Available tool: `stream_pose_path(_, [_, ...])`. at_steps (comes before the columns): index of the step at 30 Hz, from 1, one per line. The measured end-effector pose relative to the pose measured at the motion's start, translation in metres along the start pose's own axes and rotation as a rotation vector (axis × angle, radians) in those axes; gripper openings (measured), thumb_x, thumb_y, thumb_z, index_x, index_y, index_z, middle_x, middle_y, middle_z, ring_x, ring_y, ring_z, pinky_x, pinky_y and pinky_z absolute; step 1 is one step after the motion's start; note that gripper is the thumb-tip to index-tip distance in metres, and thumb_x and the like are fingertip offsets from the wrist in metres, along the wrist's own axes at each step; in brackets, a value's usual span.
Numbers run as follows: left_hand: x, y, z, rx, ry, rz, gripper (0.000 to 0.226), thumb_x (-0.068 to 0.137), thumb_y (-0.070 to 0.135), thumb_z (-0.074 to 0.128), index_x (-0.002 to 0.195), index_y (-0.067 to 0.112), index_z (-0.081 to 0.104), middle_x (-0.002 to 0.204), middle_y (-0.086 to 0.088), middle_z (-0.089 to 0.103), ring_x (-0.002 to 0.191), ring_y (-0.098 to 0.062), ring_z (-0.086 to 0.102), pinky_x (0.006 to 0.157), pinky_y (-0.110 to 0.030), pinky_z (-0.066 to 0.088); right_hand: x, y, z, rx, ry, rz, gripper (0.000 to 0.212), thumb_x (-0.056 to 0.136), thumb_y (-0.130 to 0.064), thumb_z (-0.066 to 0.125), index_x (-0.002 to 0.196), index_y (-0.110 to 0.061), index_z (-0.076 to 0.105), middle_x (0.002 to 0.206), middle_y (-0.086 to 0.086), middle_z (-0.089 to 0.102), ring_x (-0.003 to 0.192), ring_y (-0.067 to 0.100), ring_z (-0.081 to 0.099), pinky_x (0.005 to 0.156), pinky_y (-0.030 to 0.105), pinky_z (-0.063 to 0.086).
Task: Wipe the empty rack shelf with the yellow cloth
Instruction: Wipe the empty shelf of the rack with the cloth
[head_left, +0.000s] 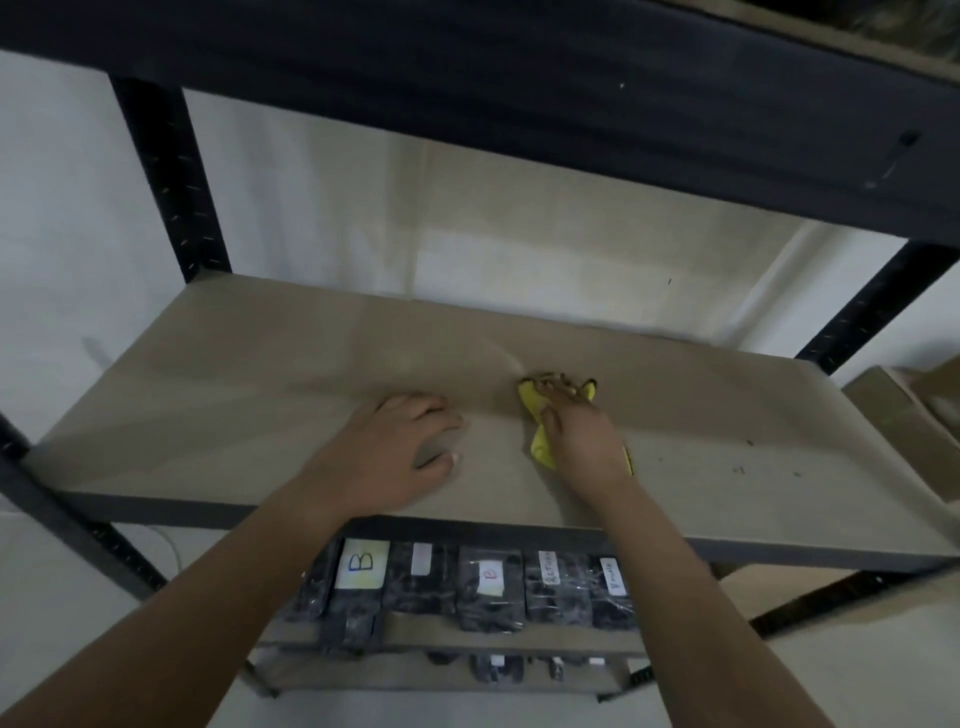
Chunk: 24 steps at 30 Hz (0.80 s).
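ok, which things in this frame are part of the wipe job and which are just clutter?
In the job:
- yellow cloth, pressed flat under the right hand
- rack shelf
- left hand, resting empty and flat on the shelf

Just lying about:
- wrapped labelled packs on the shelf below
- cardboard box at the right end
- dark specks on the shelf's right side

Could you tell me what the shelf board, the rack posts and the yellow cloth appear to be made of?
Shelf board: probably fibreboard or laminate, matte beige, flat and grainless.
Rack posts: likely dark painted metal, with rows of punched slots.
Yellow cloth: soft fabric, possibly microfibre, crumpled under the right hand.
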<state>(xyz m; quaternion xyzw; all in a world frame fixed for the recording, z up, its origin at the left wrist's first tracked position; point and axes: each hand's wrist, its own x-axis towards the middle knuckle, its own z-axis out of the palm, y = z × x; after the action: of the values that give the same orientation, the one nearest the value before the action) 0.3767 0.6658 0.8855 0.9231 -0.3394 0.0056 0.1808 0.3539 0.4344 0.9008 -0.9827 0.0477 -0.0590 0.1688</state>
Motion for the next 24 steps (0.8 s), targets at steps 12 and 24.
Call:
stream_pose_path(12, [-0.002, -0.002, -0.003, -0.002, -0.006, 0.027, 0.069, 0.079, 0.063, 0.016, 0.139, 0.036, 0.036, 0.148, 0.009, 0.033, 0.134, -0.013, 0.026, 0.107, -0.031, 0.022, -0.041, -0.014, -0.033, 0.473, 0.358, 0.387, 0.036, 0.099, -0.022, 0.035, 0.087, -0.003, 0.063, 0.075, 0.021, 0.06, 0.08, 0.036, 0.058, 0.061, 0.032, 0.036])
stream_pose_path(24, [-0.023, -0.003, -0.002, 0.091, 0.003, -0.026, 0.064, 0.086, 0.055, 0.008, 0.145, 0.034, 0.021, 0.155, 0.01, 0.021, 0.142, -0.006, 0.011, 0.11, -0.022, 0.002, 0.112, 0.02, -0.009, 0.342, 0.083, 0.107, 0.031, 0.096, -0.022, 0.043, 0.122, -0.013, 0.059, 0.119, 0.016, 0.061, 0.098, 0.024, 0.058, 0.072, 0.019, 0.038])
